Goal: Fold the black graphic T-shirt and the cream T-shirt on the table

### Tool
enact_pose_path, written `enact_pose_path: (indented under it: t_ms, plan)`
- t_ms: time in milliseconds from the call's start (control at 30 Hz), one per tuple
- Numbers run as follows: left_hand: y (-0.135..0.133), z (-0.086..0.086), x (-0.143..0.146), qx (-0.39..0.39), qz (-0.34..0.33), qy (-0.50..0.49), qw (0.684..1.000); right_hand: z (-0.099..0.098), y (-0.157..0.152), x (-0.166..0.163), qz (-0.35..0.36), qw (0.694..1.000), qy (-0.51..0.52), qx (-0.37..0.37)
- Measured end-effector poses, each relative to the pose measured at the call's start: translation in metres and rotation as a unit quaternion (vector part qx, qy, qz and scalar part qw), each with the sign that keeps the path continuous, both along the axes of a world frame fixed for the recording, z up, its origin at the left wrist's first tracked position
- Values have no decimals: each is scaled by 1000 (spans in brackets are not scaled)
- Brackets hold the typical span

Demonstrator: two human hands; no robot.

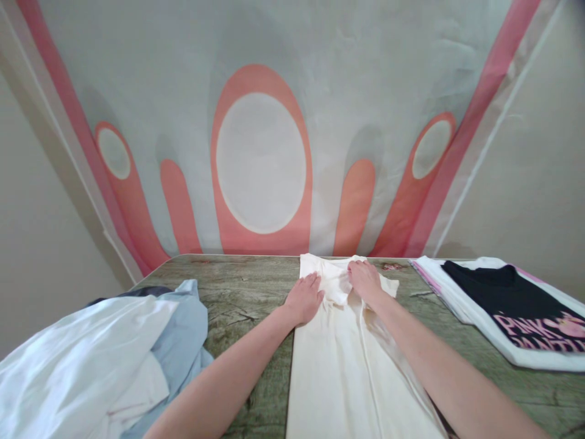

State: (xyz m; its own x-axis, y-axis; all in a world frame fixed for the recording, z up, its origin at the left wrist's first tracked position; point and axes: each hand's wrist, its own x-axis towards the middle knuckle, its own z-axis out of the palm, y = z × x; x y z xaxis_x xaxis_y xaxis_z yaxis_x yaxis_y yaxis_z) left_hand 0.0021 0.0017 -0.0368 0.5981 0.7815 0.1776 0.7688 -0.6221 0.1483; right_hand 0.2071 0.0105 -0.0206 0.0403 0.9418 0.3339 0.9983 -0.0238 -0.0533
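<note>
A cream-coloured garment [333, 372] lies lengthwise on the table in front of me, in a long narrow shape with its far end near the back edge. Creases run along it, and the cloth is bunched near my hands. My left hand [304, 299] rests flat on its left side close to the far end, fingers stretched out and holding nothing. On the right, my right hand [365, 280] has its fingers curled onto the far part of the same cloth and appears to grip it. The fingertips are partly hidden. My right forearm covers some of the garment's right side.
On the left lies a loose heap of clothes, with a white cloth [86, 360] over a light blue one [185, 323]. At the right is a stack of folded shirts, a black printed shirt [516, 299] on top. The wood-patterned table [247, 292] meets a patterned backdrop [260, 244].
</note>
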Motion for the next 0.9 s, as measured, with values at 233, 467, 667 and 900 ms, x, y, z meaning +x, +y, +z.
enact_pose_path:
  t_ms: [233, 467, 667, 900]
  plan:
    - [-13, 18, -3, 58, -17, -84, 995, 34, -6, 14, 40, 995, 92, -16]
    - [-31, 29, 1, 46, -71, -92, 992, 32, -56, 8, 283, 945, 151, -68]
    - [-37, 26, 6, 46, -61, -83, 994, 12, -67, 4, 296, 944, 140, -45]
    - [-37, 26, 8, 16, -42, -89, 995, 2, -61, 1, 252, 960, 121, -3]
